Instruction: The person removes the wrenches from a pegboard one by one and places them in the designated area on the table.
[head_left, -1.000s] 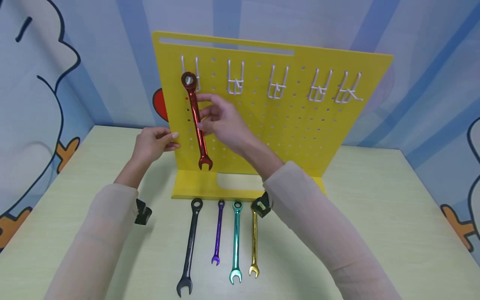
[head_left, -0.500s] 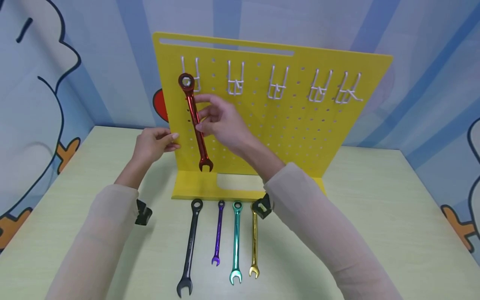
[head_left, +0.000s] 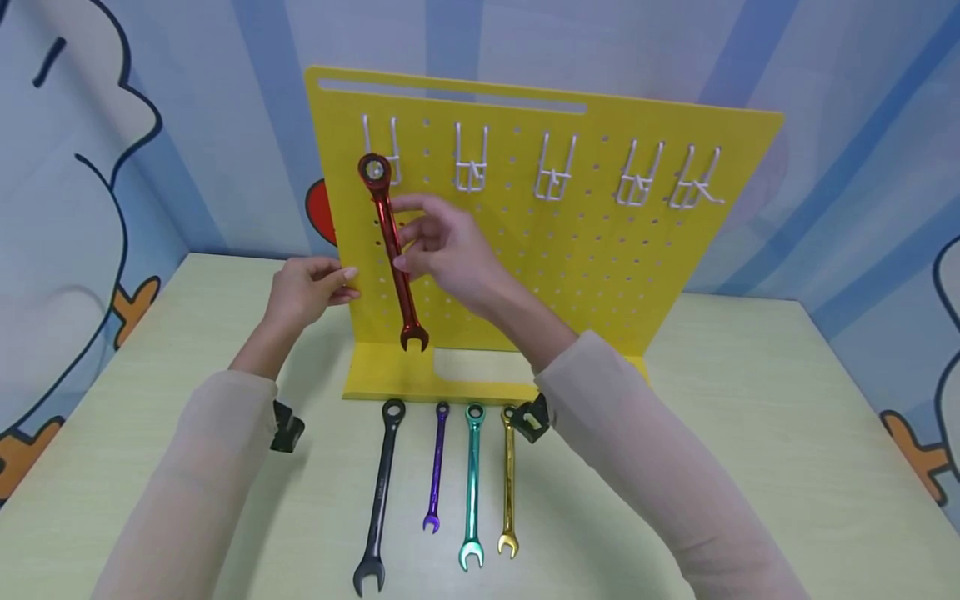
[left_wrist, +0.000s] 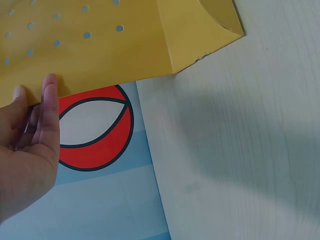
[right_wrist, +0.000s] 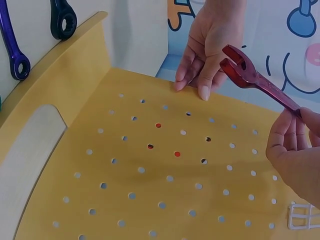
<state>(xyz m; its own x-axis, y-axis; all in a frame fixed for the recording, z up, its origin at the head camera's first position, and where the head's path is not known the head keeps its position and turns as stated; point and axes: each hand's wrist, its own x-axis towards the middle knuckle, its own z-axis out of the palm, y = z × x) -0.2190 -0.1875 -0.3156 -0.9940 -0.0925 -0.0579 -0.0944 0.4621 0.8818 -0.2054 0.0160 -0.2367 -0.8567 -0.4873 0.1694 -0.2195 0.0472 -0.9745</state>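
Observation:
My right hand (head_left: 453, 250) pinches a shiny red combination wrench (head_left: 401, 287) by its shaft, in front of a yellow pegboard (head_left: 525, 300). The wrench stands nearly upright, ring end up and jaw end down. Its ring overlaps the leftmost white wire hook (head_left: 393, 150) in the head view, and white metal shows through the ring's hole. My left hand (head_left: 300, 287) grips the board's left edge between thumb and fingers. In the right wrist view the wrench's open end (right_wrist: 245, 72) points toward the left hand (right_wrist: 205, 60).
Several more white hooks, such as one near the middle (head_left: 553, 179), line the board's upper part. On the table below lie a black wrench (head_left: 381, 492), a purple wrench (head_left: 437, 471), a teal wrench (head_left: 472, 487) and a gold wrench (head_left: 509, 492). A patterned wall (head_left: 862, 125) stands behind.
The red wrench has shifted slightly left, then slightly down, with its ring at the leftmost hook. My left hand has stayed on the board's edge.

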